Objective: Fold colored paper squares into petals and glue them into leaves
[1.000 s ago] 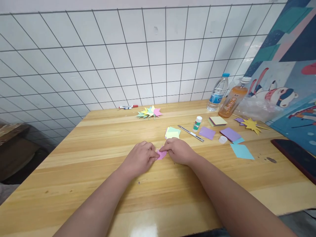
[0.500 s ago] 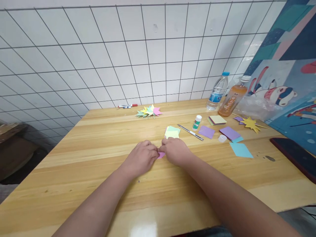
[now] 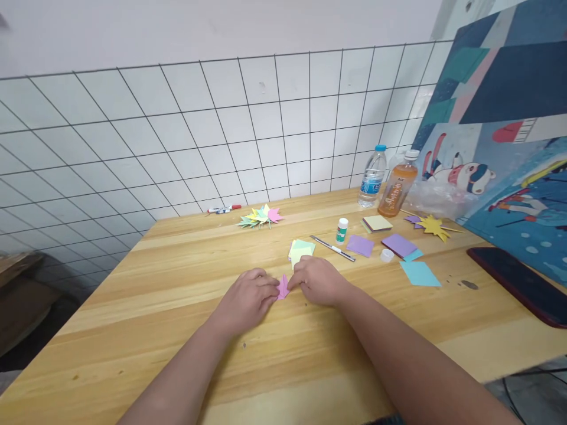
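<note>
A small piece of pink folded paper (image 3: 283, 288) lies on the table between my hands, with crease lines meeting in a point at its far edge. My left hand (image 3: 250, 298) presses the paper's left side with closed fingers; the fingertips cover that edge. At the right edge, my right hand (image 3: 318, 281) is curled, its thumb and forefinger gripping the paper. Just beyond the right hand sits a small pile of pale yellow and green paper squares (image 3: 302, 250), partly behind the knuckles.
Farther right are a utility knife (image 3: 332, 248), glue stick (image 3: 341, 231), white cap (image 3: 387, 255), purple square (image 3: 359, 245) and blue square (image 3: 420, 274). Bottles (image 3: 372, 177) stand near the wall. Folded paper stars (image 3: 261, 216) and markers (image 3: 224, 209) lie at the back. A phone (image 3: 518, 283) rests at the right.
The view has tilted up and turned right. My hands have drawn slightly apart, so more of the pink paper shows between them.
</note>
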